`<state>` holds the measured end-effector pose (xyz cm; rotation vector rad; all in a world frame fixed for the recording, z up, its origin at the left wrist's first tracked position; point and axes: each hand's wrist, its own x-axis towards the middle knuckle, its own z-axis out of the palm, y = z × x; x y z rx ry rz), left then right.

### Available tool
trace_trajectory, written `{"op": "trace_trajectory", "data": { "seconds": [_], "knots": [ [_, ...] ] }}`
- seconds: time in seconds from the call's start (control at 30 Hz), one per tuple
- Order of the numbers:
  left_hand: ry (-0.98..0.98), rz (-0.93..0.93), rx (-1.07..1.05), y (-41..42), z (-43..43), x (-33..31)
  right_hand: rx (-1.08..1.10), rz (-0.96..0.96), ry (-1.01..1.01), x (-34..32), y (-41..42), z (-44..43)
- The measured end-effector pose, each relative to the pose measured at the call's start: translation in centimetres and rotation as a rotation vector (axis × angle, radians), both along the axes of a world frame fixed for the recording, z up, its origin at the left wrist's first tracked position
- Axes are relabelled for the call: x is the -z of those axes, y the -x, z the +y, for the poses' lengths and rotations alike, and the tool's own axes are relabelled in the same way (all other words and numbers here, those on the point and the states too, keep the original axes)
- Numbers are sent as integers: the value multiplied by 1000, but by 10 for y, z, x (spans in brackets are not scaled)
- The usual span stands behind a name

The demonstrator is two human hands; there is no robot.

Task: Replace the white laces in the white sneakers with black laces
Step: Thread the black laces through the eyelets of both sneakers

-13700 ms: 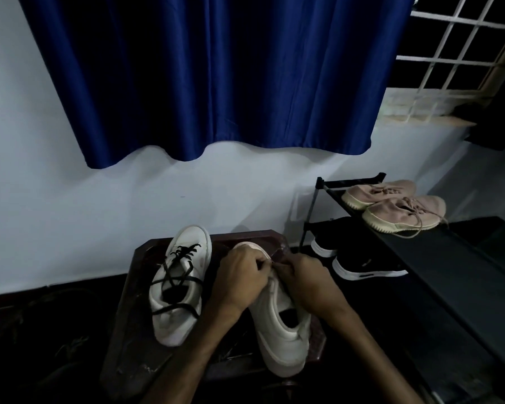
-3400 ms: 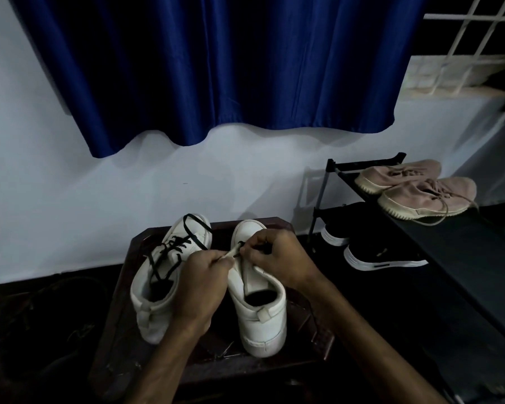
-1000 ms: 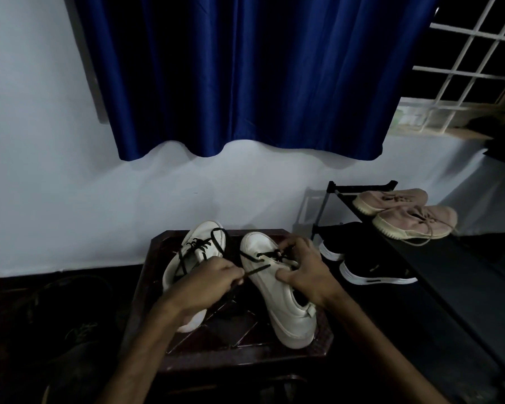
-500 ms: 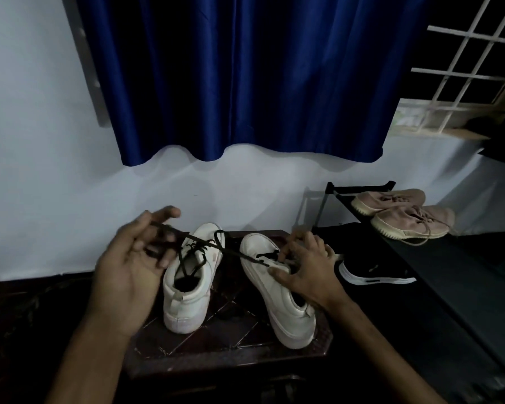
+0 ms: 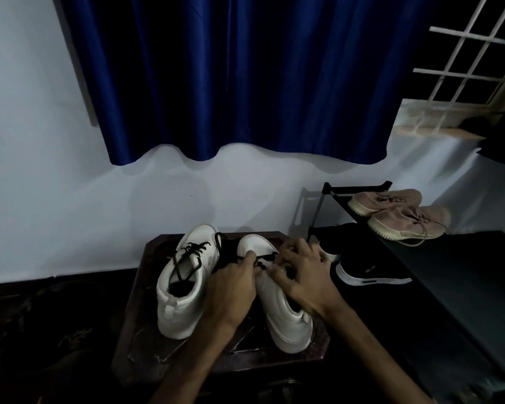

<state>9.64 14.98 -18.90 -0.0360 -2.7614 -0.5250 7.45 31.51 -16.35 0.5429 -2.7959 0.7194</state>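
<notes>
Left: bare strip of dark wooden table [image 5: 140,310] beside black-laced white sneaker [image 5: 184,290]
Right: black metal shoe rack [image 5: 461,275] crowds the table edge

A home: blue curtain [image 5: 245,77], shoe rack [image 5: 420,258].

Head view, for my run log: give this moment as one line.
step: lacing unfinished sneaker | left hand: pinches black lace | right hand: holds unfinished sneaker at eyelets | other sneaker: black-laced
</notes>
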Motion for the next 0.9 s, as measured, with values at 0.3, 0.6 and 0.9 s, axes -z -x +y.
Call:
{"op": "trace_trajectory", "data": {
  "seconds": [0.3,0.6,0.9],
  "knots": [
    [-1263,-22,-99,-30,-30,-57,10,-70,53,3,4,-4],
    [-1278,208,-23,-47,-38,-78,20,-72,91,5,2,-4],
    [-1705,248,101,-53,-44,-90,114,-175,135,0,2,-5]
  ]
}}
